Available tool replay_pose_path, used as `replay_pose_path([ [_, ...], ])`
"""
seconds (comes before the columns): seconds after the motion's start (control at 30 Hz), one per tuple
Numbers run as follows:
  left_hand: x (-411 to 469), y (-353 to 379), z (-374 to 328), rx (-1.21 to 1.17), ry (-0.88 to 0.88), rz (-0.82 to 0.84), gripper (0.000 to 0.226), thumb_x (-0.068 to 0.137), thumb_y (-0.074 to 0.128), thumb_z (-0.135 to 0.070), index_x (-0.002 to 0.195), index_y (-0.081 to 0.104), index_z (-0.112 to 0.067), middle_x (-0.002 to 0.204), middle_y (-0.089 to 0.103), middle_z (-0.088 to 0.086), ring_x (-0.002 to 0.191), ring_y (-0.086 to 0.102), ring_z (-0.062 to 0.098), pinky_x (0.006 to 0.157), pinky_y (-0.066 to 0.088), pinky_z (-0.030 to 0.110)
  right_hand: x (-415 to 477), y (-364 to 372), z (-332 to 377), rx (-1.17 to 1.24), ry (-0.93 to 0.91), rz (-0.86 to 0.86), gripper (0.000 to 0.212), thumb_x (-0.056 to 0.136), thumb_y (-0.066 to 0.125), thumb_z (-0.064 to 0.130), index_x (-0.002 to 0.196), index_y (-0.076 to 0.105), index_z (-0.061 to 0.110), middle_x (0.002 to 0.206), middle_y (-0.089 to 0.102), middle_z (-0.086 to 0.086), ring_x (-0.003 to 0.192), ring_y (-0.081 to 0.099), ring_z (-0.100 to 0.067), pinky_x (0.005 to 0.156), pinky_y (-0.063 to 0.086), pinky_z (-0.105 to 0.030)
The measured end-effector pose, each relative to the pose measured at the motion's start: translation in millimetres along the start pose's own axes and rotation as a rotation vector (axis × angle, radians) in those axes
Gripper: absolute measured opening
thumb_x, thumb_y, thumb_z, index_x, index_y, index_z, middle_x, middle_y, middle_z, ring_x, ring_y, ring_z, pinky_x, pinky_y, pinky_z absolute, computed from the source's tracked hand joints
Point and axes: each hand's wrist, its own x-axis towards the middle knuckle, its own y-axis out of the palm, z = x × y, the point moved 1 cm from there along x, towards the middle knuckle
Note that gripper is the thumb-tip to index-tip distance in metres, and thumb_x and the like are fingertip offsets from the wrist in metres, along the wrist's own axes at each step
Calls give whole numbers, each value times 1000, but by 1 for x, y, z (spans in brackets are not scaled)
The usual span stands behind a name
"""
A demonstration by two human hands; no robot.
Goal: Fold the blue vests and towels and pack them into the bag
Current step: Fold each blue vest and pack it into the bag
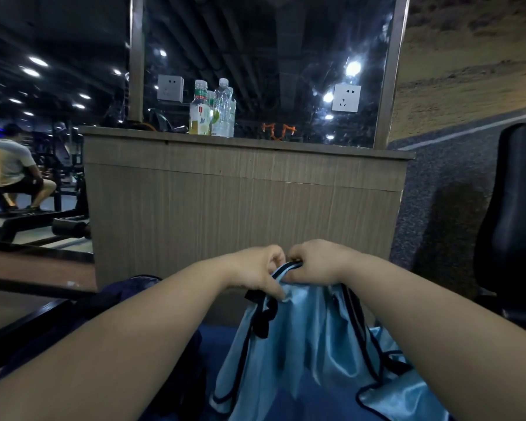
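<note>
Pinching the vest [304, 344] by its dark-edged top at lower centre, my left grip [255, 268] and right grip [319, 262] both curl tight on it, nearly touching. The blue cloth hangs below. A dark bag [128, 293] lies lower left, and bottles [213, 110] stand on the bench [243, 202] above.

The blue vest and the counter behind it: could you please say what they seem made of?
The blue vest looks like satin-like synthetic fabric: glossy highlights, soft folds. The counter appears matte wood-grain laminate or veneer: fine vertical streaks.
</note>
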Motion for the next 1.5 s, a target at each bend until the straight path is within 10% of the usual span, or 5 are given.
replay_pose_path([
  [0.47,3,12,10,232,8,-21,52,69,81,-27,110,49,-30,101,65,-8,92,62,11,83,52,33,-6,-5,-4,-134,97,-111,50,73,53,72,65,61,23,69,62,5,75,62,-17,59,42,-28],
  [0.83,-8,12,19,-805,-7,24,52,62,69,-26,111,63,-10,108,64,16,100,60,28,102,42,46,-9,-5,-17,-105,110,-160,71,68,43,90,74,68,24,66,61,6,68,60,-12,58,44,-29],
  [0.97,-14,16,23,-818,2,147,61,57,84,-59,105,72,-24,108,70,5,100,66,18,94,51,38,-8,-5,-20,-85,103,-171,57,68,50,79,76,67,25,73,65,5,76,62,-15,60,43,-29],
  [1.17,-17,28,44,-755,-97,364,79,61,89,-22,131,54,-14,119,59,11,111,55,27,85,52,33,-10,0,-34,-129,36,-211,36,76,59,68,78,59,32,70,57,12,77,56,-15,63,38,-29],
  [1.5,-5,51,46,-880,-135,-42,39,75,71,-13,114,65,-14,108,73,7,101,68,21,91,53,35,-3,9,-43,-62,150,-283,37,73,63,65,82,61,29,77,61,12,78,58,-12,63,43,-29],
])
